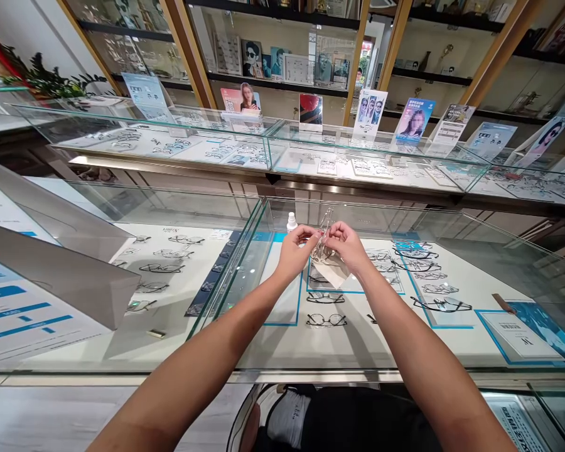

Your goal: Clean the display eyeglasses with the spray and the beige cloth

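Over the glass display case, both hands come together at a pair of thin-framed eyeglasses [326, 220] tilted up on end. My left hand [297, 250] pinches the frame from the left, fingers curled. From the other side, my right hand [346, 246] has its thumb and fingertips closed on it too. A beige cloth [335, 275] shows just below the fingers; whether a hand grips it or it lies on the glass, I cannot tell. Behind my left hand stands a small white bottle [291, 222].
Inside the case [263, 376], several eyeglasses [326, 320] lie in rows on white boards. Folded cardboard signs [51, 301] stand at the left. A second glass case [268, 150] with upright ad cards runs across the back, before tall shelves [282, 81].
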Demonstrator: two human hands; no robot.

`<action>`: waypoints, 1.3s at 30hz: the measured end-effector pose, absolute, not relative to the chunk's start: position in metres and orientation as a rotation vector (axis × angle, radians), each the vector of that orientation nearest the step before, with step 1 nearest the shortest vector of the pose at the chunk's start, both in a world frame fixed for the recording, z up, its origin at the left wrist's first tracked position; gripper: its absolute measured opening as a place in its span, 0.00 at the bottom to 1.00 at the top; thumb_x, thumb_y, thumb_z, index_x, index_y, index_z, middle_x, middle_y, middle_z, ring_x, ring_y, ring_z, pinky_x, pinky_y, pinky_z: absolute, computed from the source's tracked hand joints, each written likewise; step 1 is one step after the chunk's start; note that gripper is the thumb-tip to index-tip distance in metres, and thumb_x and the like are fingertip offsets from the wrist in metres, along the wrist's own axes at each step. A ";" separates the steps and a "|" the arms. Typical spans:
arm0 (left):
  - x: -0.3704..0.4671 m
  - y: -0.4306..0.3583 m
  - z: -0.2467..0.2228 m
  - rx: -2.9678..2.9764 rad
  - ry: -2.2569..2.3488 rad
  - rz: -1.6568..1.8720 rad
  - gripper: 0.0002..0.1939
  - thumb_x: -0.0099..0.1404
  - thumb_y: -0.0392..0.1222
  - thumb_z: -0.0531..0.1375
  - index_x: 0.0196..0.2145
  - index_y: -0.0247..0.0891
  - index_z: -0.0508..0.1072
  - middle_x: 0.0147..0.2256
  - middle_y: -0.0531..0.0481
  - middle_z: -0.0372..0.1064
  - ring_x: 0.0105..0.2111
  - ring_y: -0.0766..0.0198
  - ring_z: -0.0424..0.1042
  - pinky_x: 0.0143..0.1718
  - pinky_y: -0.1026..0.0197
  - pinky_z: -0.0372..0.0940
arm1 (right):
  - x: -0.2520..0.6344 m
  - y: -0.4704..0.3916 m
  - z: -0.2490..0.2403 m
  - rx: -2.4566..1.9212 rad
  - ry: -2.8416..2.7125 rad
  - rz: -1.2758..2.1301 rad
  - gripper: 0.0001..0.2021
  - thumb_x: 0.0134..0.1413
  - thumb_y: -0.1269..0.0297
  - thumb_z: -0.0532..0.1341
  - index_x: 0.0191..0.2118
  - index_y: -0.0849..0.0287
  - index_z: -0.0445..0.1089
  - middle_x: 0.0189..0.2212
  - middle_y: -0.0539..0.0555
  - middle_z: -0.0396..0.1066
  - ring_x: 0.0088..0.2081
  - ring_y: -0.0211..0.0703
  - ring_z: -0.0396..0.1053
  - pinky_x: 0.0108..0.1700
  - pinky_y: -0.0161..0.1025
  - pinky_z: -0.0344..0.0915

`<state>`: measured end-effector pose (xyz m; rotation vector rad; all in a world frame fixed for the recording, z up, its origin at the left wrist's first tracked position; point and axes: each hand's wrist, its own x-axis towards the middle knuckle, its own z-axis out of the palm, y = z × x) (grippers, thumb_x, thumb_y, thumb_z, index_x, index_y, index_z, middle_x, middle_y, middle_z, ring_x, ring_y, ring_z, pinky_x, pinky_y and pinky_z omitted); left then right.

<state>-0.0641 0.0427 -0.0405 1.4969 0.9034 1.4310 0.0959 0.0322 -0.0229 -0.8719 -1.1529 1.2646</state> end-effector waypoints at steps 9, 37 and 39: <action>-0.067 0.048 -0.042 1.493 0.901 1.446 0.11 0.65 0.50 0.66 0.35 0.39 0.74 0.41 0.45 0.80 0.42 0.58 0.77 0.45 0.57 0.67 | 0.099 0.035 -0.024 -0.908 -1.131 1.247 0.18 0.39 0.64 0.73 0.32 0.53 0.64 0.29 0.44 0.70 0.28 0.35 0.64 0.34 0.35 0.61; -0.070 0.047 -0.040 1.610 0.969 1.383 0.11 0.67 0.51 0.63 0.34 0.41 0.73 0.40 0.46 0.79 0.44 0.56 0.76 0.47 0.55 0.64 | 0.121 0.023 -0.007 -1.431 -1.245 0.060 0.09 0.63 0.60 0.62 0.32 0.51 0.62 0.26 0.47 0.69 0.27 0.43 0.62 0.48 0.47 0.58; -0.070 0.047 -0.041 1.602 0.969 1.390 0.11 0.67 0.50 0.63 0.34 0.41 0.73 0.40 0.46 0.79 0.44 0.56 0.76 0.47 0.55 0.64 | 0.116 0.021 -0.009 -1.422 -1.251 0.095 0.09 0.63 0.59 0.62 0.33 0.51 0.63 0.29 0.48 0.73 0.28 0.44 0.64 0.49 0.47 0.58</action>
